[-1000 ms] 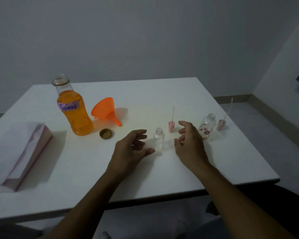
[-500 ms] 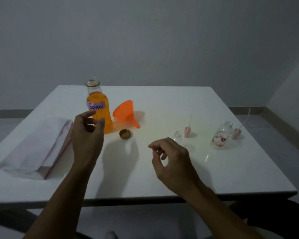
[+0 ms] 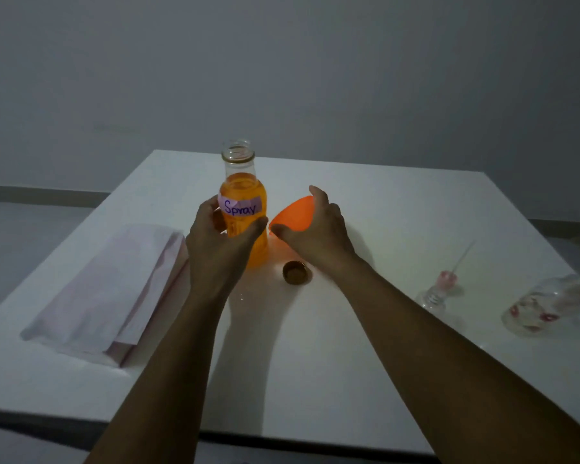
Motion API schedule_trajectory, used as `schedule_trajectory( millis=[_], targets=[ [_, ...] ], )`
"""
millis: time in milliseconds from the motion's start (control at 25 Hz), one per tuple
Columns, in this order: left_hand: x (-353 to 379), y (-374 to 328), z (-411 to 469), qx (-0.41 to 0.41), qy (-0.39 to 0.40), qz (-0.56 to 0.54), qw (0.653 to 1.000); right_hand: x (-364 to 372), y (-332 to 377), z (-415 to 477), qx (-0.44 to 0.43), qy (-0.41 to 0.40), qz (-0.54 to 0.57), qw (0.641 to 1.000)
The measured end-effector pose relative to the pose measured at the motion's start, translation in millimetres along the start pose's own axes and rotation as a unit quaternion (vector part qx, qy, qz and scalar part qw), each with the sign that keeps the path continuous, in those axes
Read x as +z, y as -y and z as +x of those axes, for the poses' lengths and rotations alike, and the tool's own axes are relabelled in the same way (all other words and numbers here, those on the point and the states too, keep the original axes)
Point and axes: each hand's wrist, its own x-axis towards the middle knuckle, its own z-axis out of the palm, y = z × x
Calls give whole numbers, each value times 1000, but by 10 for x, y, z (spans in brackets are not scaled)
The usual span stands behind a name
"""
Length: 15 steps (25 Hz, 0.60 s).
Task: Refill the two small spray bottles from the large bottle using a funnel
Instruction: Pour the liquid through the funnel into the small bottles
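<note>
The white desk carries a flat paper bag left of the large bottle, which stands uncapped and holds orange liquid. The left hand has its grip wrapped round that bottle. The right hand holds the funnel in its grip just right of it. Well to its right are the flowered small bottle and the clear small bottle. The cap lies near its base.

Table: carries everything; clock read from its middle, 12 at the far edge.
Large bottle: 11 o'clock, upright, left hand round it from the near side.
Funnel: just beside the large bottle at its 3 o'clock, held in right hand.
Cap: near the large bottle, at its 5 o'clock.
Paper packet: 9 o'clock, lying flat.
First small bottle: 3 o'clock; spray head just behind it.
Second small bottle: at the first's 3 o'clock, by the right edge.
</note>
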Motion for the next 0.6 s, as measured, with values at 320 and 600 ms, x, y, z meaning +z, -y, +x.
schedule_trajectory(
  millis=[320,600],
  targets=[
    [-136,-137,3,42,-47,14,998,-203,139,-70,-61,-30,55,996],
    [-245,-375,-330,102,2,-31,994,-1284,100,-813,-91,-118,152,977]
  ],
)
